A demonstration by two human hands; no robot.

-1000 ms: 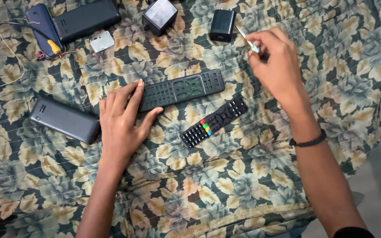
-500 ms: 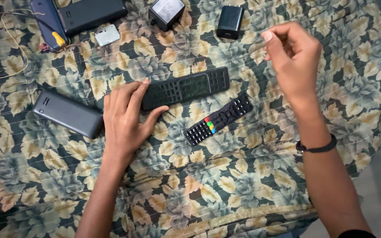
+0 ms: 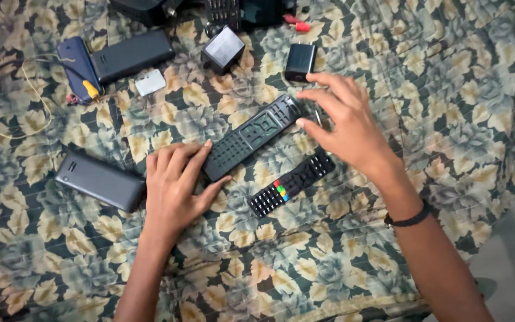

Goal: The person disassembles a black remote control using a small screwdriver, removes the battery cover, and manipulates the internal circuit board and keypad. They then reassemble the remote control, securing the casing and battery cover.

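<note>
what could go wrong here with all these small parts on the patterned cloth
The thin metal tool lying beside the right hand could get lost against the busy floral cloth. The left hand pins only one end of the open remote shell, so it may pivot. The loose keypad lies close and could be knocked.

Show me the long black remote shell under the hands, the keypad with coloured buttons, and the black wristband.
Remote shell [image 3: 251, 136], head view: middle of its face.
Keypad [image 3: 290, 183], head view: beside the coloured buttons.
Wristband [image 3: 409, 218], head view: on the band at the right wrist.
</note>
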